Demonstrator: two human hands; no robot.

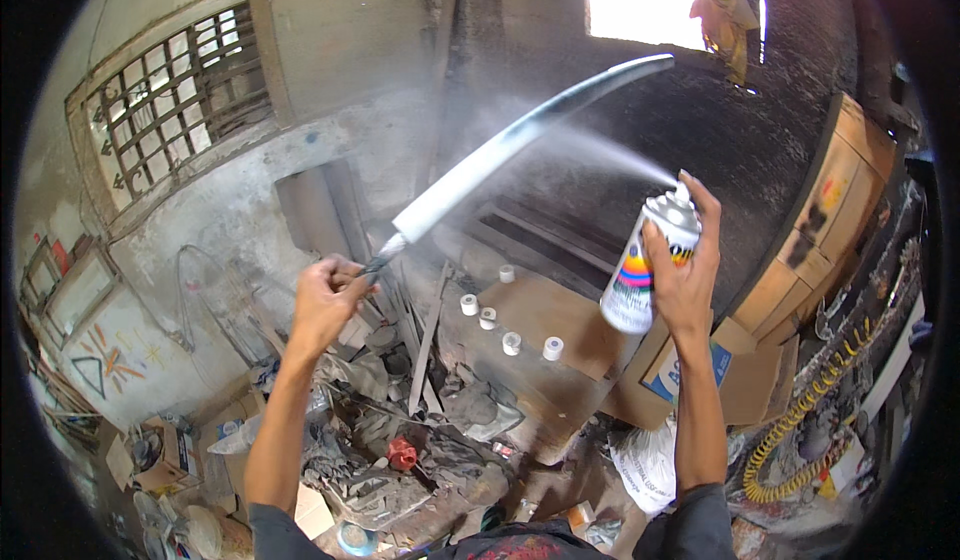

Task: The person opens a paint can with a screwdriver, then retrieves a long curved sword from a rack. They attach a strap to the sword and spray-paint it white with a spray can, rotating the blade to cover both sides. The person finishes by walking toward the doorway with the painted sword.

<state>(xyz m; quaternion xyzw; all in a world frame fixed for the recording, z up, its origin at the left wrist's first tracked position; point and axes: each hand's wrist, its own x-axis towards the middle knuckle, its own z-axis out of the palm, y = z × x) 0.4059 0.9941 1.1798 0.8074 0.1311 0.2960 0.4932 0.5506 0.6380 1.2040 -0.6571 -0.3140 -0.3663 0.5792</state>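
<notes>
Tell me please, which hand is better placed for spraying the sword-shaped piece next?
Probably the right hand: it holds the aerosol can, mist spraying toward the sword-shaped piece. The left hand grips that piece's narrow end.

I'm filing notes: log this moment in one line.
left hand: holds curved piece; right hand: holds spray can; mist: from spray can toward curved piece

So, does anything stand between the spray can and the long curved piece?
Nothing solid visible does; only white spray mist lies between the spray can in the right hand and the long curved piece.
</notes>
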